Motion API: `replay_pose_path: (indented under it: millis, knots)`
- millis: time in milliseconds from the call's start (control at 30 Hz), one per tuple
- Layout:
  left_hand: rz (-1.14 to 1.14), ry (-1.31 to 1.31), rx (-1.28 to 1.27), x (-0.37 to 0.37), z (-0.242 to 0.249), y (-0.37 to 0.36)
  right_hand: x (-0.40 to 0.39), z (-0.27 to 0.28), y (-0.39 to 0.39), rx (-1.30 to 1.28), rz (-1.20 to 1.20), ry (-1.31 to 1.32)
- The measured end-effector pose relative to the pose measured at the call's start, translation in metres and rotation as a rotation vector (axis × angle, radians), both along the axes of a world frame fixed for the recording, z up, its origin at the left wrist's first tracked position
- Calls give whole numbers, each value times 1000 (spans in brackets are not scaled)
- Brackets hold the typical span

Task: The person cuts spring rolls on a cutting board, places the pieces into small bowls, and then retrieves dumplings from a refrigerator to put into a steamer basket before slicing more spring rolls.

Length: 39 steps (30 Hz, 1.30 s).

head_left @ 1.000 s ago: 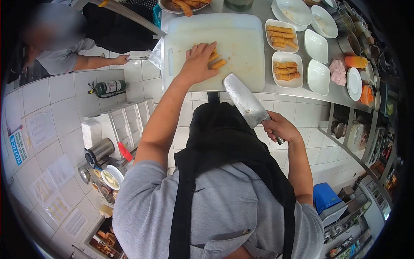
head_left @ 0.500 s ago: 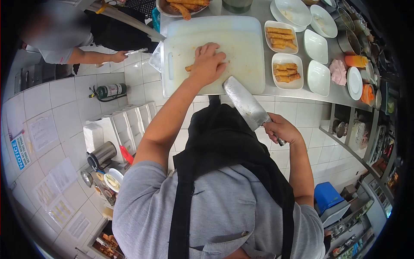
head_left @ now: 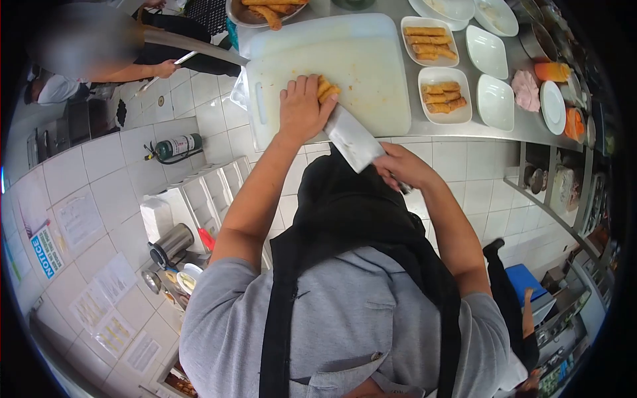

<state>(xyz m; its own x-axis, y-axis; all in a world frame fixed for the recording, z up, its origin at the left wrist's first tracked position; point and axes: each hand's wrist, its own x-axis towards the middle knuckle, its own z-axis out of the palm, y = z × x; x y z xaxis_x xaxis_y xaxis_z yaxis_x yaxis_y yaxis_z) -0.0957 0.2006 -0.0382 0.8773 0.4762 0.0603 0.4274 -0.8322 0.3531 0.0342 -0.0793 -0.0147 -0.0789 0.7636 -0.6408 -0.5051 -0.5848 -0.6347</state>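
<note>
My left hand (head_left: pixel 302 109) presses down on several golden fried rolls (head_left: pixel 325 88) on a white cutting board (head_left: pixel 358 60). My right hand (head_left: pixel 398 166) grips the handle of a broad steel cleaver (head_left: pixel 352 138). The blade lies across the board's near edge, its tip right beside the rolls and my left fingers. Most of the rolls are hidden under my left hand.
Two white dishes of cut rolls (head_left: pixel 426 40) (head_left: pixel 444 96) stand right of the board, with empty white dishes (head_left: pixel 494 101) beyond them. A plate of whole rolls (head_left: pixel 265 10) sits at the back. Another person (head_left: pixel 86 53) holds a tool at the far left. The steel counter edge (head_left: pixel 464 132) runs in front.
The cleaver has swung in from off the counter to the rolls. My left hand gathered the rolls and shifted slightly left on the board.
</note>
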Motion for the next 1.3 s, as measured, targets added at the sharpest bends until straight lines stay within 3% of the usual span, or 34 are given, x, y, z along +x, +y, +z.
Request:
replay_pose_path:
  millis: [100, 400, 867, 1000, 1167, 1267, 1300]
  knots:
    - [-7, -56, -17, 10, 2, 0, -10, 15, 13, 17, -126, 14]
    - [-271, -37, -95, 142, 6, -77, 31, 45, -77, -67, -442, -65]
    - [-321, -20, -2, 154, 15, -81, 27, 30, -86, 3, -491, -21]
    - [-404, -74, -39, 192, 33, -117, 33, 52, -115, -13, -603, -31]
    - [-516, -68, -32, 251, -3, -174, 46, 67, -169, -179, -727, -71]
    - [-478, -11, -61, 250, 2, -184, 27, 78, -200, -233, -750, -80]
    - [-476, -97, -104, 246, 12, -180, 19, 85, -210, -237, -761, -67]
